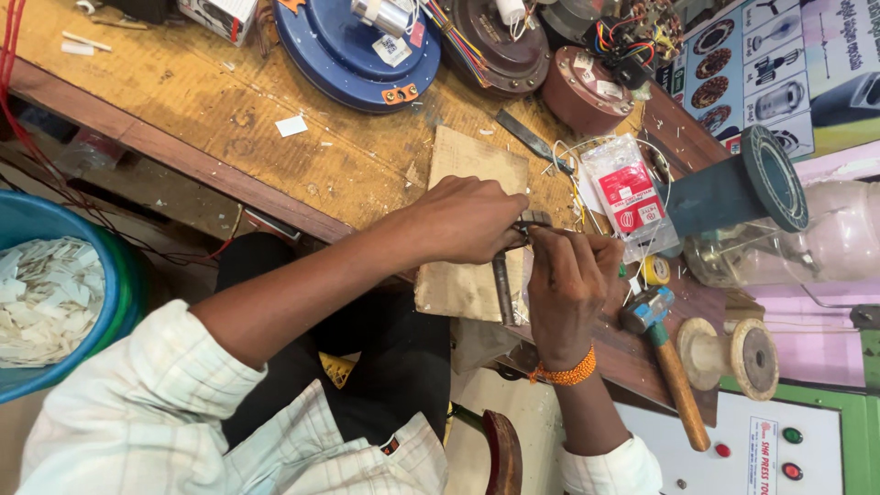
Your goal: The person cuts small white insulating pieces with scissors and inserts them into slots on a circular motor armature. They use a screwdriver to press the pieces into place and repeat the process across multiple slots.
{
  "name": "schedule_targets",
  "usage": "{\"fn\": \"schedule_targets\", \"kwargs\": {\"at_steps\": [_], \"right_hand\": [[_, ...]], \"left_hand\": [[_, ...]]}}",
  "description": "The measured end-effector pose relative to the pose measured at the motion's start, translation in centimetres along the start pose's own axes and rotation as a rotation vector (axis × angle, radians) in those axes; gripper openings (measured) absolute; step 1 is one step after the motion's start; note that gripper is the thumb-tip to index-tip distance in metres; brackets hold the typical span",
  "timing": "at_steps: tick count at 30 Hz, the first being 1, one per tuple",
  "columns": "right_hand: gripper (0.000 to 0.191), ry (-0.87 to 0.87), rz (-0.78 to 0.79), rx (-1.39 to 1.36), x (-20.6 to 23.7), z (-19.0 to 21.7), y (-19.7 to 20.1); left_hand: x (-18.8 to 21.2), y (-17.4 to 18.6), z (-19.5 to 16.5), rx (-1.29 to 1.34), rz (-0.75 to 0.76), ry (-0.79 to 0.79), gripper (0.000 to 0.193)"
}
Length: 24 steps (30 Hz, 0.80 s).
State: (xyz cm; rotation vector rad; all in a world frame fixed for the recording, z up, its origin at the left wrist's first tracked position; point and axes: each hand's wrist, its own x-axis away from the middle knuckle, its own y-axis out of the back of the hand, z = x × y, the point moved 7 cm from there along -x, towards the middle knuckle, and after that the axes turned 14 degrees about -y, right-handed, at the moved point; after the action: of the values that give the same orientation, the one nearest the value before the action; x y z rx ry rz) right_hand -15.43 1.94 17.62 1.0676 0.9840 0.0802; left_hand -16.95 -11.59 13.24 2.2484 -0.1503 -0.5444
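A worn wooden workbench (229,101) fills the upper part of the view, its yellowish top scratched, stained and strewn with scraps of paper, its dark brown front edge running diagonally. A flat piece of cardboard (463,229) lies on the bench and hangs over the edge. Under the bench the space is shadowed, with thin red wires (37,174) trailing down. At the left stands a blue tub (64,238) filled with small white slips. At the upper right a poster (779,64) of machine parts covers the wall. At the lower right sits a white and green control panel (779,440) with round buttons. The light is even and bright.
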Motion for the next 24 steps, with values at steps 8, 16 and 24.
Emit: {"fn": "schedule_targets", "kwargs": {"at_steps": [8,16,24], "right_hand": [[0.055,-0.411,0.287,-0.57,2.7,-2.5,-0.9],[0.051,-0.393,0.38,-0.536,5.2,-2.0,-1.5],[0.037,-0.387,0.346,-0.649,6.3,-2.0,-1.7]], "left_hand": [[4.3,-0.3,-1.7,0.187,0.017,-0.286,0.038],[8.7,-0.1,-3.7,0.019,-0.533,-0.367,0.053],[10.0,-2.7,-3.6,-0.02,-0.674,-0.263,0.052]]}}
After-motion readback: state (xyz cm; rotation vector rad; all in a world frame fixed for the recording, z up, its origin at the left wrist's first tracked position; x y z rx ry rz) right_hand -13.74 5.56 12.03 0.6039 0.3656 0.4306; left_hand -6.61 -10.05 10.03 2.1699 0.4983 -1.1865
